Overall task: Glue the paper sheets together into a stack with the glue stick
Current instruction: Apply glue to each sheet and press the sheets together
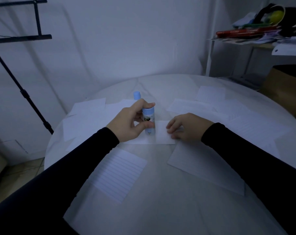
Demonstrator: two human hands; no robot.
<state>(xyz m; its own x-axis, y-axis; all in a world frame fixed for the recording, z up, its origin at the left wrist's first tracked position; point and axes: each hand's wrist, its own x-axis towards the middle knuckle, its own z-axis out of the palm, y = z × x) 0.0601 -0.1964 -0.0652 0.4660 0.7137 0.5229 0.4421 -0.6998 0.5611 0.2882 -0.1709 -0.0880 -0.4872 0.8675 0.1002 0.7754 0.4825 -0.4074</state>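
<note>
My left hand [126, 122] grips a light blue glue stick [149, 120], held upright with its lower end on a small white sheet [162, 137] at the table's middle. My right hand [186, 128] rests on the right part of that same sheet, with its fingers lying loosely on the paper. Just behind my left hand a light blue cap [137, 95] shows; whether it stands on the table I cannot tell. A lined sheet [120, 173] lies nearer to me on the left. Under my right forearm, on the right, lies a blank sheet [203, 168].
Several more sheets are spread at the table's left [86, 119] and back right [211, 102]. The round table [152, 209] wears a white cloth. A black tripod stand [25, 94] rises at the left. At the right are a cluttered shelf [255, 36] and a brown box [286, 92].
</note>
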